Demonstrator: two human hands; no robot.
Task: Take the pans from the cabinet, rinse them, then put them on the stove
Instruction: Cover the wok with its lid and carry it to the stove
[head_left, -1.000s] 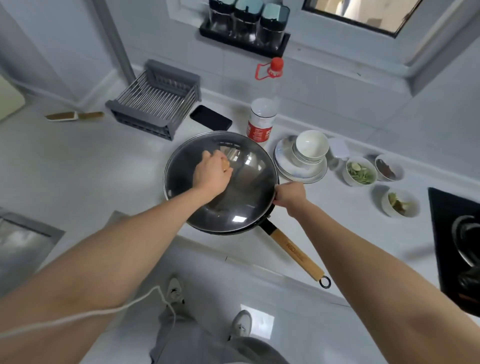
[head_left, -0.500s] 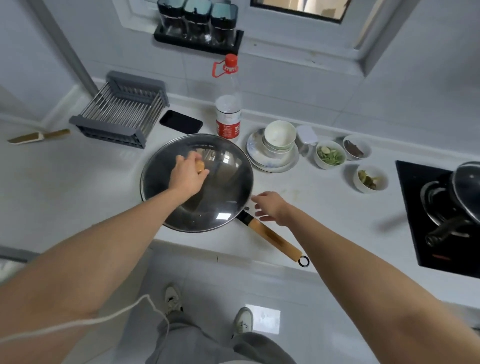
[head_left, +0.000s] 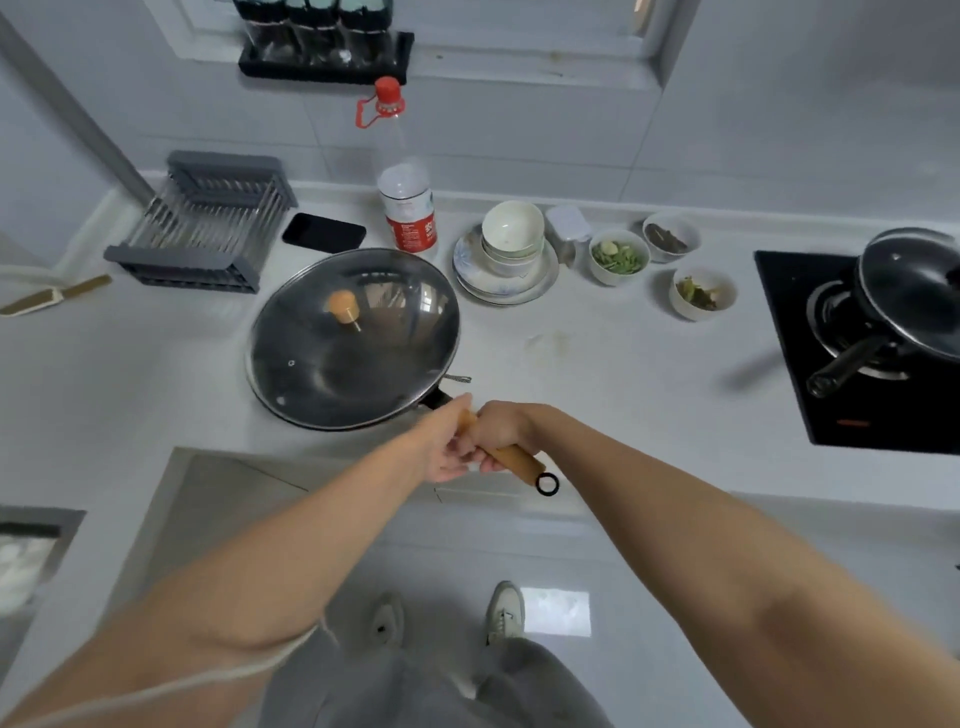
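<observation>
A large black wok (head_left: 415, 404) sits on the white counter under a glass lid (head_left: 353, 338) with a wooden knob (head_left: 343, 305). Its wooden handle (head_left: 519, 460) sticks out over the counter's front edge. My right hand (head_left: 501, 431) is closed around that handle. My left hand (head_left: 441, 441) presses against the handle right beside the right hand, fingers curled at it. On the black stove (head_left: 852, 415) at the right, a smaller black pan (head_left: 852, 358) with its own lid (head_left: 909, 291) rests on a burner.
Behind the wok stand a bottle (head_left: 405, 208), a phone (head_left: 323, 233), a grey dish rack (head_left: 208, 228) and stacked plates with bowls (head_left: 506, 260). Three small bowls of chopped food (head_left: 618, 257) sit between the plates and the stove. A sink corner (head_left: 31, 545) shows at the lower left.
My left hand let go of the lid knob and came down to the wok's handle. My right hand closed around the handle. The view shifted to the right.
</observation>
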